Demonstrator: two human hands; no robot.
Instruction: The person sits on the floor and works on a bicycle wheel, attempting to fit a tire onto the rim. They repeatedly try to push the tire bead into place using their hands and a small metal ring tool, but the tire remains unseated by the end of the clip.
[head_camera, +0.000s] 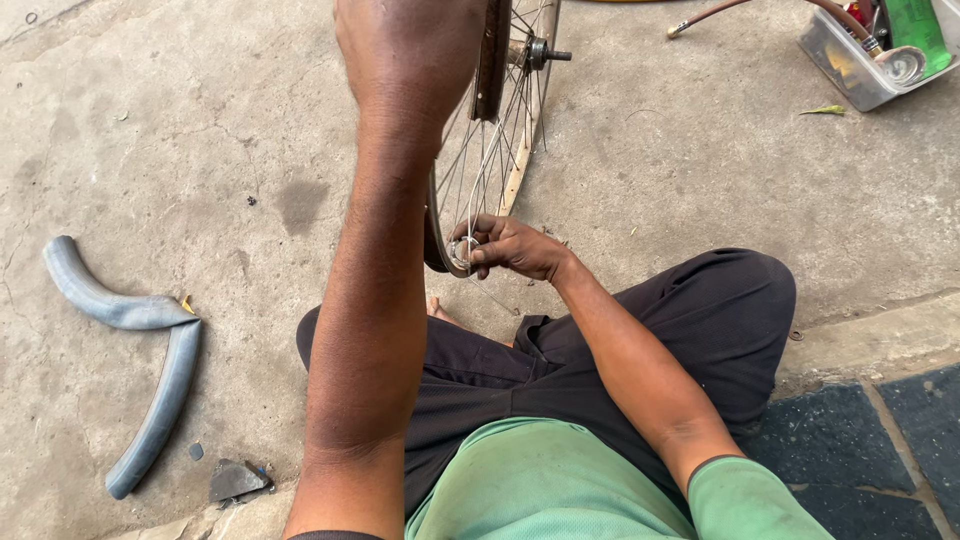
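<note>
A folded length of grey rubber inner tube lies on the bare concrete floor near its left edge, with a small dark scrap of rubber just below it. The seated person's left hand is raised at the top of the view against the dark fork beside the spoked silver bicycle wheel, which stands upright; whether its fingers are closed cannot be told. The right hand pinches a small round metal part at the wheel's lower rim, fingers together. A metal tray of tools sits at the floor's top right corner
</note>
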